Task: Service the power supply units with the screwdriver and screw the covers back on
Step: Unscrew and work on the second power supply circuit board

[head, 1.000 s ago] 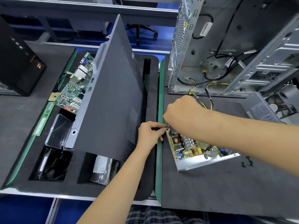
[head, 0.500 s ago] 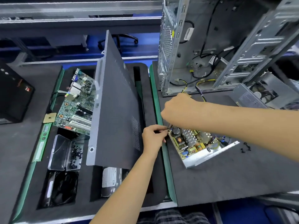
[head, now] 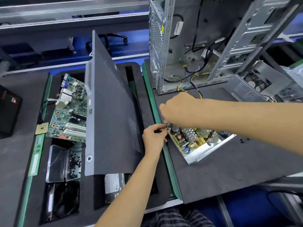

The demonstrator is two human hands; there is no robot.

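Working at the near-left corner of the open power supply unit (head: pixel 193 141), my left hand (head: pixel 154 138) pinches something small and dark there; my right hand (head: pixel 177 110) curls just above, its grip hidden. The unit's long axis runs away rightward from both hands.

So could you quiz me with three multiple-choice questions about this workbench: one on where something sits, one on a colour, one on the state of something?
1. Where is the clear box of screws?
A. left of the leaning grey panel
B. inside the tower case
C. on the open power supply

2. What colour is the mat's edge between the hands?
A. red
B. green
C. yellow

3. The power supply under the hands is:
A. covered
B. open, board exposed
C. mounted inside the case

Answers: 1 A, it lies in the left foam tray beside the panel. 2 B, the strip is green. 3 B, coils and heatsink show with no lid, and it lies on the mat.
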